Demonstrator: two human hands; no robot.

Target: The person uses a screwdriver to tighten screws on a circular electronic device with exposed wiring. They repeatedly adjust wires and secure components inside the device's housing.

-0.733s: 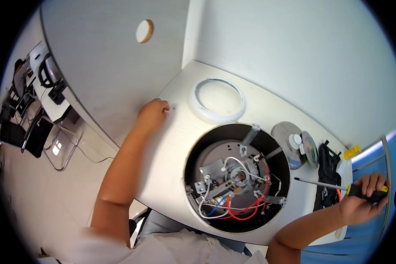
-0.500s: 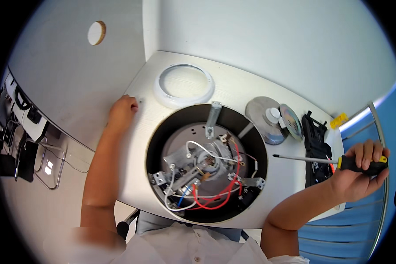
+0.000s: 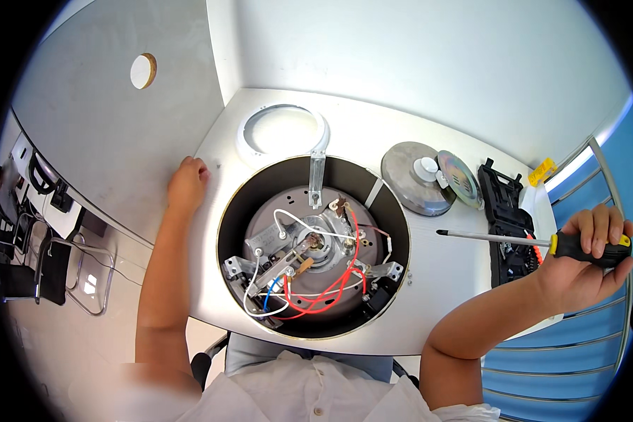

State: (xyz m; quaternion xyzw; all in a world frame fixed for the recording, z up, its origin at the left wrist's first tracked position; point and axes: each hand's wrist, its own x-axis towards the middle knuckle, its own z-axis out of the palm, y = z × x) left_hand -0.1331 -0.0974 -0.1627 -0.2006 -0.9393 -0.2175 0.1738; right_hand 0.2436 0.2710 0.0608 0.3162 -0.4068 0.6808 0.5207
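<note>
My right hand grips a black-and-yellow screwdriver, held raised with its shaft pointing left toward a round, dark metal housing. Inside the housing sit a grey plate with a central fitting, metal brackets, and red wires, white wires and a blue wire. My left hand rests on the white table left of the housing, fingers curled; whatever may be in them is hidden.
Behind the housing lie a white ring, a grey disc with white knob and a rainbow-sheened disc. An open black tool case is at right, beside metal rails. A partition and chairs are left.
The view has turned, so the table and housing appear farther left and higher. My right hand still holds the screwdriver raised; my left hand stays curled on the table.
</note>
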